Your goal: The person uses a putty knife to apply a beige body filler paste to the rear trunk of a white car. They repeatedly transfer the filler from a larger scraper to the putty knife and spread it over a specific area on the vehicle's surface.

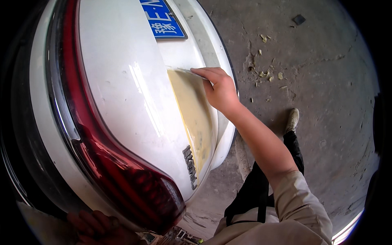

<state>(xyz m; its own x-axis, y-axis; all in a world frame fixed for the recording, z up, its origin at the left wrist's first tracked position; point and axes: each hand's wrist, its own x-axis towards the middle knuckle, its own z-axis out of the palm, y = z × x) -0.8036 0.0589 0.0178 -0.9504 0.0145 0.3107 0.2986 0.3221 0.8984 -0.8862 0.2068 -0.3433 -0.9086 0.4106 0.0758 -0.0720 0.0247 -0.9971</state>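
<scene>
My right hand (220,87) reaches over the rear of a white car (118,69), closed around a thin, flat spreader (185,70) seen almost edge-on. The spreader meets the upper end of a yellowish filler patch (192,106) on the body panel, below the blue licence plate (167,24). Smears and a darker shade run through the patch. My left hand (96,228) is in shadow at the lower left, beside the red tail light (143,183). Its fingers are curled; what they hold, if anything, is too dark to make out.
Dark raised badge lettering (190,167) borders the lower end of the patch. The bumper (222,143) curves out past it. Yellowish flakes (267,73) and a dark flat piece (299,19) lie on the concrete floor (326,102). My shoe (292,119) stands to the right.
</scene>
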